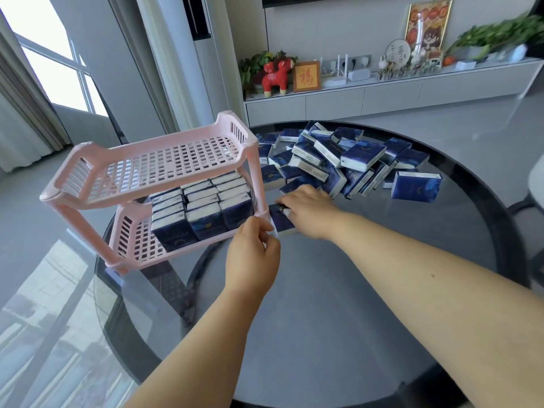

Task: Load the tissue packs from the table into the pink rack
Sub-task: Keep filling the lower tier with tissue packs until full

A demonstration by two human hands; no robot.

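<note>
The right hand (306,212) curls its fingers (287,212) round one blue tissue pack (281,220) lying on the glass worktop (323,304), just beside the pink rack (153,184). The left hand (253,254) is near the rack's corner with its fingers loosely bent, holding nothing. Packs stand in rows on the rack's bottom shelf. A big pile of packs (338,160) lies behind the right hand.
</note>
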